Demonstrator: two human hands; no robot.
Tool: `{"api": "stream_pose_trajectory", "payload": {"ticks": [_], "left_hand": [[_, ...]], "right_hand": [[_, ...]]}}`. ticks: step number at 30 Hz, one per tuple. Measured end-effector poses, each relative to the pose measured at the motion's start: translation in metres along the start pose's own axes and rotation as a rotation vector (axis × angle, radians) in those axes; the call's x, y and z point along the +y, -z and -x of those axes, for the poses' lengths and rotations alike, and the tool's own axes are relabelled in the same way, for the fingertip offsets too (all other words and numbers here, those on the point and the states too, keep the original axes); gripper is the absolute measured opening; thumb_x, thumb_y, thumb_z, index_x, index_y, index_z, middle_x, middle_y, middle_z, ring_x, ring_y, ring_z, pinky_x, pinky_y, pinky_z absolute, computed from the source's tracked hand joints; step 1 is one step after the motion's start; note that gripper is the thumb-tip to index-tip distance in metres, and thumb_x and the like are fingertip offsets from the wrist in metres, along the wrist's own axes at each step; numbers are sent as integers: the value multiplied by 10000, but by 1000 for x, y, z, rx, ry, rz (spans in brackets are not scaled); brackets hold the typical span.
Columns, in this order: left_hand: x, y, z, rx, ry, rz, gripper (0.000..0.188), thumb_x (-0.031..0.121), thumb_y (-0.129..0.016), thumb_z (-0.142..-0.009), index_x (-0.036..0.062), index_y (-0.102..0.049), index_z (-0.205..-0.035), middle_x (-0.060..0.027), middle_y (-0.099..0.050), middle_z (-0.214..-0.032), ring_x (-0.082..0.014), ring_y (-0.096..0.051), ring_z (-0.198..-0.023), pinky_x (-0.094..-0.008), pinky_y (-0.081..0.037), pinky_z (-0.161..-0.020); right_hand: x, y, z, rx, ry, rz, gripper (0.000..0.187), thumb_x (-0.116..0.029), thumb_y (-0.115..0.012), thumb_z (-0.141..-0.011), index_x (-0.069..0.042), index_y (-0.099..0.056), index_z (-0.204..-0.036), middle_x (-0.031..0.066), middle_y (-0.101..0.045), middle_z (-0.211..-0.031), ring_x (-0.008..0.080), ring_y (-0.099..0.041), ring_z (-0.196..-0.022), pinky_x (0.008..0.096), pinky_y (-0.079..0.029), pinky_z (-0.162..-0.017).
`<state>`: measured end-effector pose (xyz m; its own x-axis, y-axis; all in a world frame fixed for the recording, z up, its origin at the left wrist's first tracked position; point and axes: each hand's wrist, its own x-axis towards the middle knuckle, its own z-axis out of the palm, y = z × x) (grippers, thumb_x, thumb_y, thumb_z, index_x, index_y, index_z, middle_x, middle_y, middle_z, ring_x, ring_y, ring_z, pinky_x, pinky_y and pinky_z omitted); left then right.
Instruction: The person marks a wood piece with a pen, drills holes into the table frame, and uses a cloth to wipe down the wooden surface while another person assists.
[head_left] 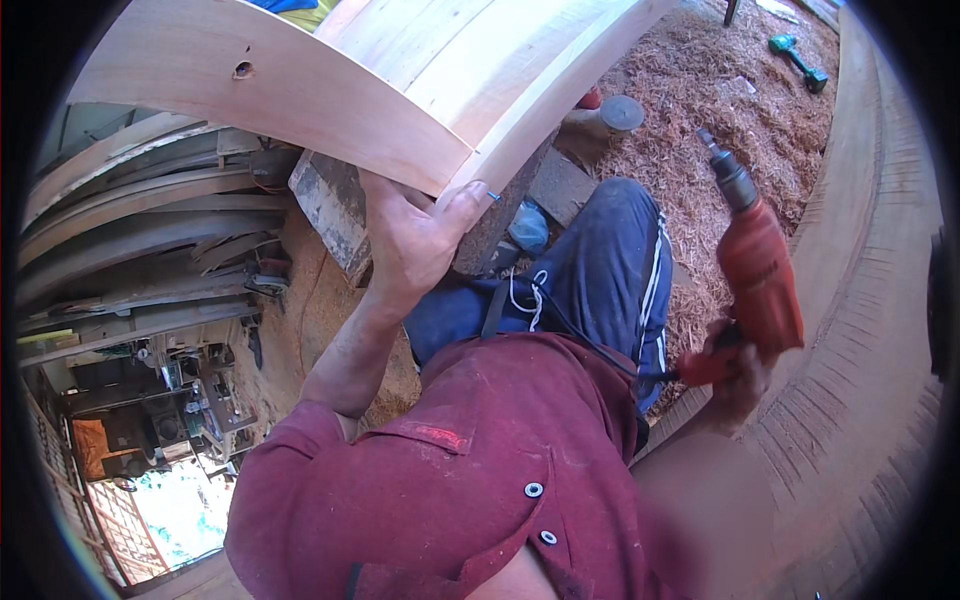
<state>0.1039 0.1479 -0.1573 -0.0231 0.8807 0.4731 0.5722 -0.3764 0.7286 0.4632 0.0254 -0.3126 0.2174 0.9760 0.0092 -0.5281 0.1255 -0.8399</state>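
Note:
My left hand [412, 240] grips the near corner of a pale wooden frame [290, 95], its thumb on the outer face of the right side board [560, 110]. Beside the thumb tip a small bluish screw [494, 197] sticks out of that board. The hand's other fingers go under the corner and are partly hidden. Off to the right, my right hand [740, 375] is wrapped round the handle of a red corded power drill [762, 270]. Its chuck [735, 180] points up and away, apart from the frame. The drill's cord [655, 377] runs across my lap.
Wood shavings [690, 90] cover the ground beyond my knee, where a green cordless tool [798, 62] lies. A broad curved plank [860, 250] borders the right side. Stacked boards [130, 230] stand at left. A round grey lid [622, 113] sits near the frame.

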Motion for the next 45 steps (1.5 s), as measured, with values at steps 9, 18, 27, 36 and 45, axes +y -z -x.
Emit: {"api": "stream_pose_trajectory", "payload": {"ticks": [9, 18, 27, 36, 45], "left_hand": [[-7, 3, 11, -103, -30, 10, 881, 42, -816, -752, -46, -193, -1370, -211, -410, -1273, -269, -535, -1190, -380, -499, -973], [-5, -4, 14, -51, 52, 75, 1039, 94, -919, -668, -18, -161, -1370, -195, -373, -1301, -273, -511, -1219, -375, -494, -1018], [-6, -6, 13, -55, 77, 190, 1040, 14, -880, -691, 17, -115, -1395, -195, -324, -1347, -284, -465, -1279, -410, -485, -1058], [-11, -3, 14, -74, 57, 199, 986, -24, -832, -737, 29, -105, -1401, -192, -325, -1358, -286, -463, -1284, -414, -478, -1062], [-10, -2, 14, -84, 63, 151, 985, -23, -834, -737, 28, -103, -1396, -195, -323, -1349, -285, -466, -1277, -414, -480, -1058]], "right_hand": [[1, -22, 78, -15, 124, 341, 727, -311, -723, -853, 36, -391, -1398, 222, -597, -1203, 278, -650, -907, 359, -544, -705], [15, -36, 80, -50, 109, 380, 747, -270, -762, -803, 30, -411, -1390, 207, -597, -1211, 281, -638, -948, 374, -529, -763], [18, -43, 72, -58, 101, 390, 772, -228, -801, -753, 24, -431, -1383, 191, -597, -1218, 284, -626, -990, 390, -514, -820], [20, -49, 67, -56, 121, 417, 802, -186, -840, -704, 18, -451, -1375, 175, -598, -1226, 287, -614, -1032, 406, -500, -877], [13, -55, 64, -70, 2, 355, 789, -220, -903, -681, -19, -522, -1342, 151, -566, -1294, 299, -552, -1179, 451, -424, -1003]]}}
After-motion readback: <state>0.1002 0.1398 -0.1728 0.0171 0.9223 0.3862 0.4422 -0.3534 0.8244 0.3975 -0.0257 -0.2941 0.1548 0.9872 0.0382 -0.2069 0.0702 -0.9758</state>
